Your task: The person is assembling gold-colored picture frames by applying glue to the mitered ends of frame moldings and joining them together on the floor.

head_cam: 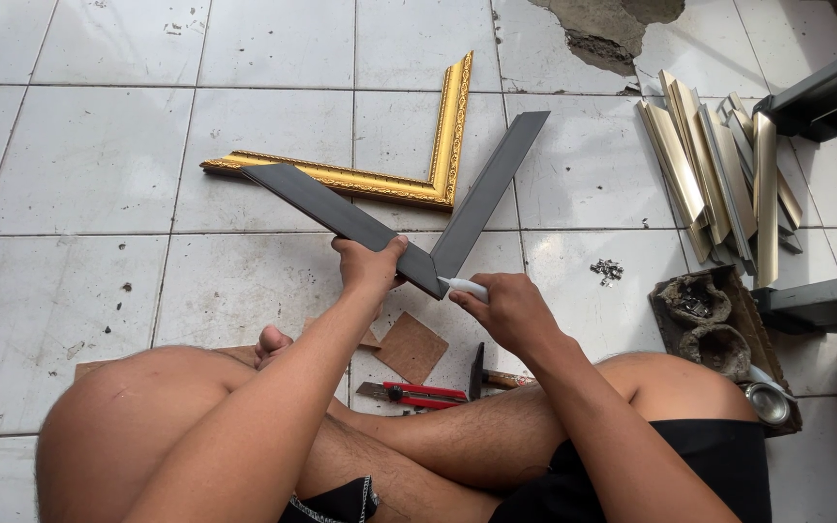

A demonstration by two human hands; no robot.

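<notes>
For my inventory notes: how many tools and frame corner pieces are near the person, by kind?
Dark frame corner: 1
Gold frame corner: 1
Red utility knife: 1
Hammer: 1
White tube: 1
Total: 5

The two dark frame strips (409, 218) joined in a V look matt and smooth, charcoal grey, like painted moulding. Behind them the gold frame corner (418, 169) is glossy with a carved, ridged relief. Right of the V, the stacked frame lengths (718, 174) have a satin, metallic champagne sheen. The white tube (464, 287) at the joint looks like smooth plastic. The floor (89, 155) is glossy white ceramic tile, scuffed and speckled, with rough broken cement at its far edge.
</notes>
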